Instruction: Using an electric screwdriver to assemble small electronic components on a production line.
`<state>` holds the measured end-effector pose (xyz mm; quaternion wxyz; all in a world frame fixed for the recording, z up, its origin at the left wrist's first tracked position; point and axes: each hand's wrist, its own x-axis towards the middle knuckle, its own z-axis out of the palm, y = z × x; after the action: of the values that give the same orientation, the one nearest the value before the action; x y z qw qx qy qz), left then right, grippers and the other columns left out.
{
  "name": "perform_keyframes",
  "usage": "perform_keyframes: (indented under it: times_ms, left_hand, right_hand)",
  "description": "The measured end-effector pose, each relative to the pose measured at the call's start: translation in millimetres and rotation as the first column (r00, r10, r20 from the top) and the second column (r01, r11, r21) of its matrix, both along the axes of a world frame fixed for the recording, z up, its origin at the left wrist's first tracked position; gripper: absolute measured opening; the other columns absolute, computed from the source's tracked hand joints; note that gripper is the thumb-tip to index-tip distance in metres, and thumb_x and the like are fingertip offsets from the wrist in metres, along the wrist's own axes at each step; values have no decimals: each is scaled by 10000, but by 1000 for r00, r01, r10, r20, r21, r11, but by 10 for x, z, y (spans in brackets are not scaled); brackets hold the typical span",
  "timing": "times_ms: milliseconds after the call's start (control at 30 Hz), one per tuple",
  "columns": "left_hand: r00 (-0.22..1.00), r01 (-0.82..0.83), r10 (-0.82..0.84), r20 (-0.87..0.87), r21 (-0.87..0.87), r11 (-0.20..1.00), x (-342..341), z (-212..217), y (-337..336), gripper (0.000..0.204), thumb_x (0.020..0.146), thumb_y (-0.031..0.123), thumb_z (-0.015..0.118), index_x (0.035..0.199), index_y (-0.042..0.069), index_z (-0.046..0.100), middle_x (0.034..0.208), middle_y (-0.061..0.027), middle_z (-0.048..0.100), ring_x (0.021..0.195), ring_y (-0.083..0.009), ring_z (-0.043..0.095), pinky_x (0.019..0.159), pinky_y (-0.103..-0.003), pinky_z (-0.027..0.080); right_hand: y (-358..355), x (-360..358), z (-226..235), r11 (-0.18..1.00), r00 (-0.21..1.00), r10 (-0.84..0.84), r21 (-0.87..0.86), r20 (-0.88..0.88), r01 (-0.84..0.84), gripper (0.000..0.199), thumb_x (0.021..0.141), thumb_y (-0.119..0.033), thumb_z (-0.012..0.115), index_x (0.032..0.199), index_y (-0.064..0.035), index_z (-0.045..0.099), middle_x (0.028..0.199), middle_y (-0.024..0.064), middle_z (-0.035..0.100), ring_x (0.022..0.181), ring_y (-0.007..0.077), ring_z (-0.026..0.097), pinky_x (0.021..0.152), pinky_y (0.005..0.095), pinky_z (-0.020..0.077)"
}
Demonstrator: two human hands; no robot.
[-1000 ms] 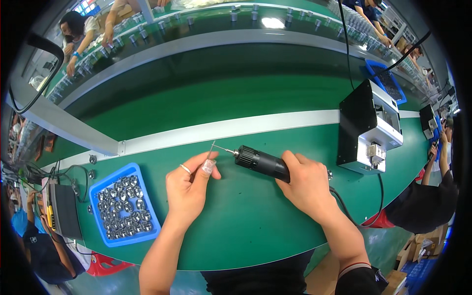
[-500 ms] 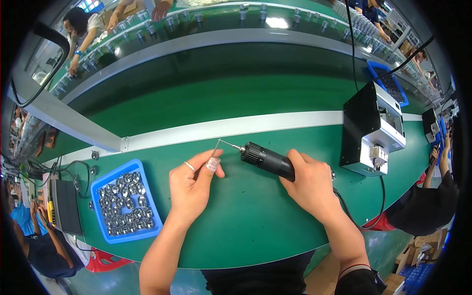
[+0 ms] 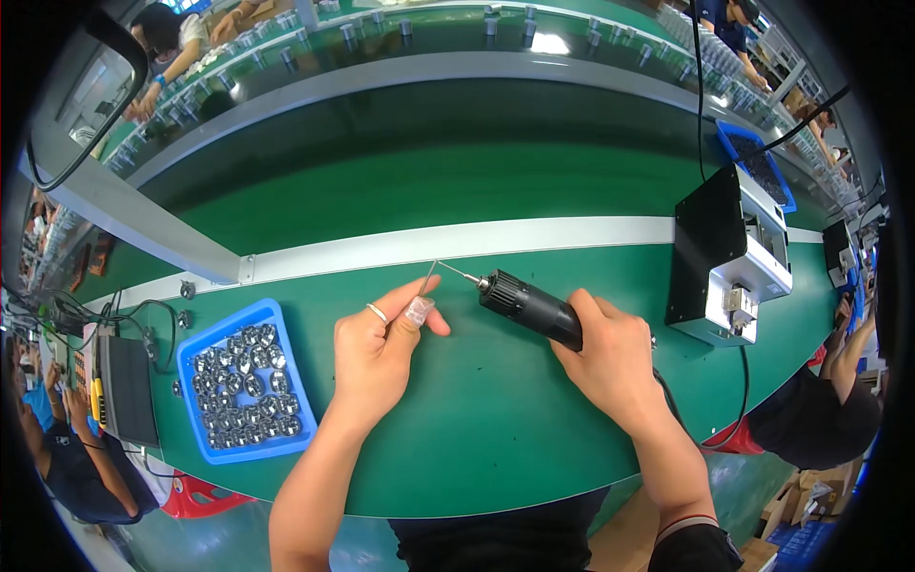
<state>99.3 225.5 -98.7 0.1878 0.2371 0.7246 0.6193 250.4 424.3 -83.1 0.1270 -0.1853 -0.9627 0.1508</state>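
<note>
My right hand (image 3: 610, 357) is wrapped round a black electric screwdriver (image 3: 530, 308) that lies tilted, its thin bit (image 3: 459, 273) pointing up and left. My left hand (image 3: 376, 348), with a ring and a clear wrapping on the thumb tip, pinches a thin metal rod (image 3: 429, 278) upright. The rod's upper end meets the bit's tip, or comes very close; I cannot tell if they touch. Left of that hand stands a blue tray (image 3: 303, 419) with several shiny round metal parts (image 3: 252, 385).
A black and silver machine (image 3: 729, 257) stands at the right, its cable running down to the table. Loose round parts (image 3: 184, 318) and cables lie left of the tray. Behind a white rail (image 3: 457, 243) runs a green conveyor with metal cylinders. Other people work around.
The whole view has shifted a little, so the table things appear slightly further right. Both hands keep their grips, with the bit and the rod still tip to tip.
</note>
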Motion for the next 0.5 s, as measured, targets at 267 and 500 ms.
perform_keyframes:
  times_ms: [267, 500]
  left_hand:
    - [1000, 21, -21, -11, -11, 1000, 16, 22, 5, 292, 1016, 150, 576, 1248, -5, 664, 753, 8, 679, 573, -24, 410, 520, -199, 376]
    - [1000, 10, -11, -16, -17, 1000, 16, 22, 4, 293, 1014, 151, 579, 1244, -8, 666, 747, 13, 674, 588, -27, 420, 545, -194, 387]
  right_hand:
    - [7, -7, -4, 1000, 1000, 5, 0, -4, -5, 272, 726, -83, 768, 890, -45, 555, 745, 145, 619, 624, 371, 618, 560, 430, 495]
    - [5, 1, -13, 1000, 1000, 5, -5, -8, -5, 275, 725, -86, 771, 888, -42, 554, 740, 143, 616, 620, 371, 613, 558, 432, 489]
